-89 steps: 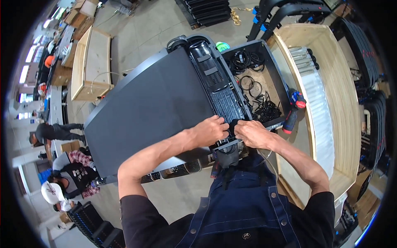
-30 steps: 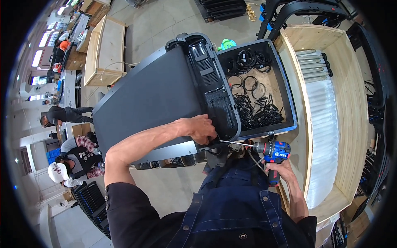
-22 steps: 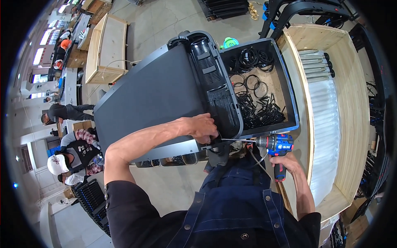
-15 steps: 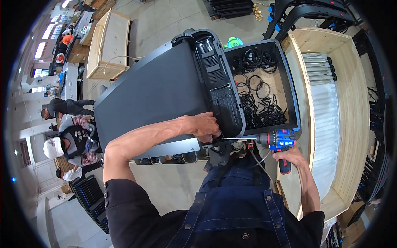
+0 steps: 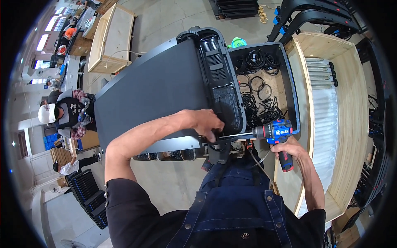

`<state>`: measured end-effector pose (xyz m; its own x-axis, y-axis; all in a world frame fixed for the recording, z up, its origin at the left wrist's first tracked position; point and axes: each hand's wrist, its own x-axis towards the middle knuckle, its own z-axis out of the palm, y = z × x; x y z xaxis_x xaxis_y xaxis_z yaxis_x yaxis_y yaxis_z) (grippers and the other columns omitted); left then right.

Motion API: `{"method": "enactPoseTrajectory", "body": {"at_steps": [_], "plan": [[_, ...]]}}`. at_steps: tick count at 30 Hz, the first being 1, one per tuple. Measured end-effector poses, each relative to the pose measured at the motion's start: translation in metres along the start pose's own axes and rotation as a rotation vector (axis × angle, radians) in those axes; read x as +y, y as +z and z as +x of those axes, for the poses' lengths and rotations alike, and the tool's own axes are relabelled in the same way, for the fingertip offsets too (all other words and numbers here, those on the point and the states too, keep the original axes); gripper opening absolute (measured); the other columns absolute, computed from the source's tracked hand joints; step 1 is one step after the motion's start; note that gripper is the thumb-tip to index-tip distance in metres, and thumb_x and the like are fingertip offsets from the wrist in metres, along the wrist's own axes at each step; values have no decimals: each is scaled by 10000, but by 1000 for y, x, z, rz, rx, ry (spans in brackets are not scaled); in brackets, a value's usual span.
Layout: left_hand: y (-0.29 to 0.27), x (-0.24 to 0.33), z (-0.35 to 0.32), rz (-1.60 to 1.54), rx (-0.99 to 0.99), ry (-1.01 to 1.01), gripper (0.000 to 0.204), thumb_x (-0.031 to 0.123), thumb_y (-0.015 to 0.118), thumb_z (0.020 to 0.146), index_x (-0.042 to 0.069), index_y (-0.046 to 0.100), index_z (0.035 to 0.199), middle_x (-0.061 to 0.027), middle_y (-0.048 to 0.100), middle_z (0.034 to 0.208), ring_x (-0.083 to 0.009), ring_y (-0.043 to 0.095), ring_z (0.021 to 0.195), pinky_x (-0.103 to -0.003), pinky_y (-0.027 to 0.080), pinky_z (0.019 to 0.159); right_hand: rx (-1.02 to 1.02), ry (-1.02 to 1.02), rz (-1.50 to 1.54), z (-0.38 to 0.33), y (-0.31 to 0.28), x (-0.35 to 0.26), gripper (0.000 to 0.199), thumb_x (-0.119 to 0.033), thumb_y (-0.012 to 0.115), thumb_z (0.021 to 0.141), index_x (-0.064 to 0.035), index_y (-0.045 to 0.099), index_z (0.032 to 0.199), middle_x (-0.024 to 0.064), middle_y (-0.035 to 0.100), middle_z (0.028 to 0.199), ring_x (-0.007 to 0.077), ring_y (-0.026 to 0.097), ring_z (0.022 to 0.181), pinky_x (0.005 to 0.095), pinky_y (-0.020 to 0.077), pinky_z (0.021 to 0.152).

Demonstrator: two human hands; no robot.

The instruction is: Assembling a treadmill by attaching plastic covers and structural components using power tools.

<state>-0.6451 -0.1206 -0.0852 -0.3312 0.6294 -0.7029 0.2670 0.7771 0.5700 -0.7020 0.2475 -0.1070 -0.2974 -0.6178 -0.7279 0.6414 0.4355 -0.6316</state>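
Observation:
My right hand (image 5: 289, 147) grips the handle of a blue and black cordless drill (image 5: 276, 130). Its long thin bit (image 5: 237, 135) points left, its tip close to the fingers of my left hand (image 5: 205, 125). That hand is bent over the near right corner of a treadmill (image 5: 153, 91), fingers curled together; whatever they pinch is hidden. Beside it lies the treadmill's motor bay (image 5: 225, 105), with dark ribbed parts inside. The bit's tip is hard to make out against the dark corner.
Right of the treadmill, a grey bin (image 5: 294, 95) holds black rings and many screws. Beyond it stands a long wooden crate (image 5: 351, 124) with metal tubes and white wrapping. Black frames (image 5: 322, 16) are at the far right; a person (image 5: 70, 111) works at the left.
The drill has risen slightly and moved a little left, its bit now sloping down toward my left hand. My left fingers have shifted a little at the corner. The person at left has moved.

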Motion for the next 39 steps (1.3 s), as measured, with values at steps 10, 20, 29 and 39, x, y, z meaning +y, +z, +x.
{"method": "enactPoseTrajectory", "body": {"at_steps": [10,20,29,39], "plan": [[52,4,-86,-554,1303,-554,438,294,660,936,17,604,1270,-150,641,1249,-283,599,1166,-404,450,1026,-31,-48,11,17,-16,1,368,-41,829,659,-44,695,1002,62,699,814,158,657,660,309,553,622],[208,10,-62,-70,1595,-1140,427,221,562,976,38,562,1362,-175,507,1447,-351,442,1331,-450,327,1118,276,-311,172,-9,-62,60,551,-41,883,677,-72,660,1180,67,738,1040,177,699,960,354,559,900],[201,8,-50,-93,1608,-1169,438,295,516,1014,60,550,1382,-152,497,1458,-338,428,1345,-463,306,1126,1119,-704,-153,60,-74,87,373,-9,697,865,38,560,1209,83,635,1023,174,595,882,333,495,837],[210,-2,-77,-64,1799,-1013,425,196,656,881,52,598,1276,-179,554,1361,-358,499,1264,-492,358,1074,1162,-540,-361,41,-4,126,629,-69,691,914,35,392,1457,240,463,1442,318,522,1277,412,447,1064]]}}
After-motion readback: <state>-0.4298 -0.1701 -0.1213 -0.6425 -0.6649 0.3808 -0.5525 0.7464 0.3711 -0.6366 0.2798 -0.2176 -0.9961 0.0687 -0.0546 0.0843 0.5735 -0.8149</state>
